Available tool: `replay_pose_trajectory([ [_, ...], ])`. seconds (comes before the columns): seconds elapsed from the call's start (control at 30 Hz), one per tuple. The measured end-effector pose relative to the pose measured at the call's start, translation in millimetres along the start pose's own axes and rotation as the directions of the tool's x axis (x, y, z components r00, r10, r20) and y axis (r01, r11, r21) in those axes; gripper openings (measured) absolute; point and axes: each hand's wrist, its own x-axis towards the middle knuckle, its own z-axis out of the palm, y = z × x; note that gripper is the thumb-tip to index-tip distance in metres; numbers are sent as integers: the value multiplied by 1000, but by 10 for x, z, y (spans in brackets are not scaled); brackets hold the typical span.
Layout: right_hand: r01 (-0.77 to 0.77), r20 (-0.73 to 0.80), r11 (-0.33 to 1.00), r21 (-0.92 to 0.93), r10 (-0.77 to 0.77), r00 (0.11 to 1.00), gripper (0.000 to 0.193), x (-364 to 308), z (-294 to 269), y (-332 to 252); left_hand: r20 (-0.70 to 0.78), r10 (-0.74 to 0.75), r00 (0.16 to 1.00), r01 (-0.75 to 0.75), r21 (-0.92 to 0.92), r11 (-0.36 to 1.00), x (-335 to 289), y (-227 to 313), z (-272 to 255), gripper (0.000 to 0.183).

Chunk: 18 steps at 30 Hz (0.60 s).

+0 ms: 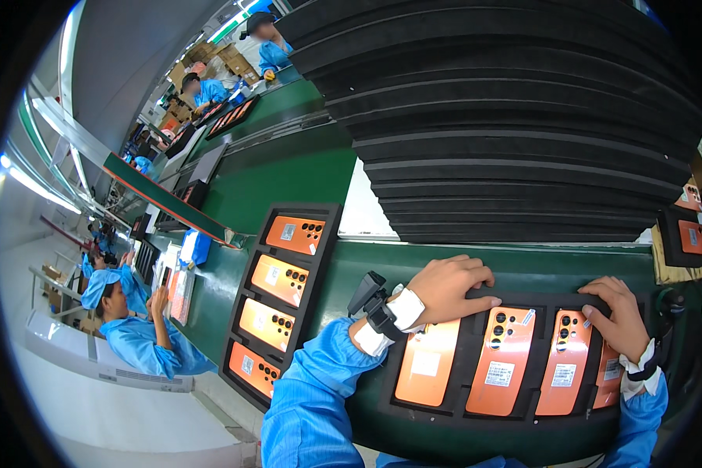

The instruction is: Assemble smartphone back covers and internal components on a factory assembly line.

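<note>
- Near tray (460, 374): black, on green counter (351, 273), in front of person. 4 orange phones, backs up, in row, one per slot; lens end twd far rim.
- Phone 1 (L) (427, 364): pale label; top end partly behind L hand.
- Phone 2 (501, 363): white label on lower back, small tag nr top corner.
- Phone 3 (563, 363): similar label, most of back visible.
- Phone 4 (R) (607, 382): partly covered by R hand & wrist.
- L hand (452, 287): at far rim, L side. Thumb & fingers parted, thumb on rim. Grip narrow-ish; can't tell if it clamps rim or just rests.
- R hand (618, 316): far rim, R end; thumb nr top of phone 3. Grip likewise narrow, firmness can't tell.
- Blue sleeves (312, 398) both arms; dark device (370, 296) on L wrist.
- L tray (331, 234): black, angled on counter, 4 more orange phones (279, 281).
- Beyond counter's near strip: tall stack of black trays (515, 156).
- Far R: dark tray (671, 249) w/ orange phone.
- Far L: co-worker (144, 335), blue cap & smock; blue bin (196, 246) nearby.
</note>
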Motion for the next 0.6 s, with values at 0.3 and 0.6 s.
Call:
replay_pose_trajectory([
  [0.3, -4, -3, 1000, 1, 4, 1000, 33, -1, 1, -5, -4, 0, 1000, 0, 4, 1000, 2, 0, 6, 46],
  [0.6, -9, 0, 1000, -3, 9, 1000, 33, -1, 1, 4, 3, -7, 1000, 7, 4, 1000, 2, 7, -2, 46],
])
